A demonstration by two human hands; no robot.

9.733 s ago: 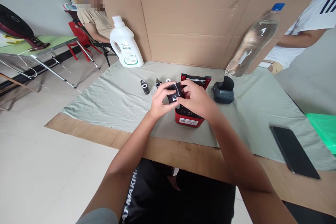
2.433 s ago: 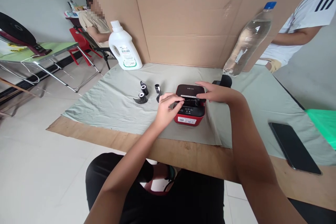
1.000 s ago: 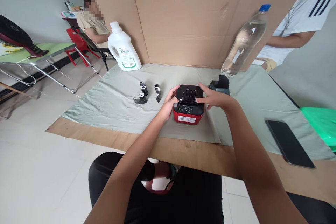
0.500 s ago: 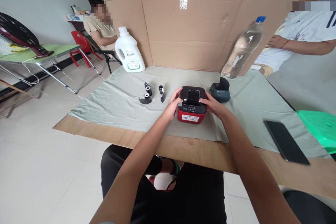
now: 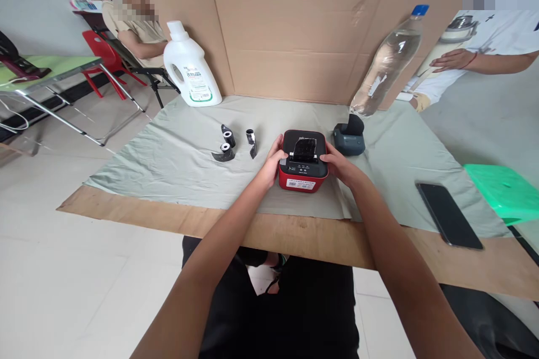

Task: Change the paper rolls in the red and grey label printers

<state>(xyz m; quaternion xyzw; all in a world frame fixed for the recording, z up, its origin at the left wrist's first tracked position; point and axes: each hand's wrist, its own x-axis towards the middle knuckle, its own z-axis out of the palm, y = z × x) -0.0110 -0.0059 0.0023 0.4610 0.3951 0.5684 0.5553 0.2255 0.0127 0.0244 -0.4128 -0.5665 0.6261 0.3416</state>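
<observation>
At the frame's middle, the left hand (image 5: 273, 166) and right hand (image 5: 339, 166) hold the red box (image 5: 302, 170) by its sides, half curled, likely so it won't slide

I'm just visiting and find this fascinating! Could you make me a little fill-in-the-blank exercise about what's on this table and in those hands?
1. The left hand and the right hand hold a boxy device, black on top and ____ below.
2. The tall clear plastic bottle has a cap coloured ____.
3. The flat black phone lies nearer to the ____ hand.
4. Small black rolls on the grey-green cloth number ____.

Missing words: red; blue; right; three.
</observation>
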